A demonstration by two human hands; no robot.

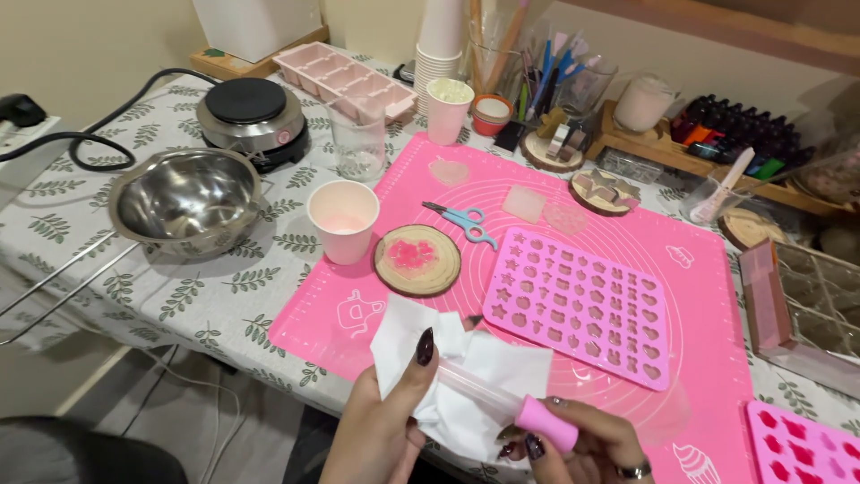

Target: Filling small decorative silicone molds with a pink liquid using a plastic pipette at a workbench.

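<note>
Both hands sit low at the frame's bottom edge. Left hand (381, 421) is raised, palm inward, thumb up with a dark nail, fingers curled closed. Right hand (587, 444) lies palm-up, fingers pinched shut, ring visible.

Two hands wiping a dropper over a pink craft mat.
The left hand (381, 421) wraps white tissue (466, 376) around the dropper (502, 401); the right hand (587, 448) grips its pink bulb.

A home craft corner, set up for melting and moulding: the bench (224, 300) wears a leaf-print cloth (household, not workshop), with a small hotplate (248, 112), steel bowl (186, 202), pink silicone mat (699, 296), shaped mould (582, 305) and rows of small dye bottles (743, 139).
</note>
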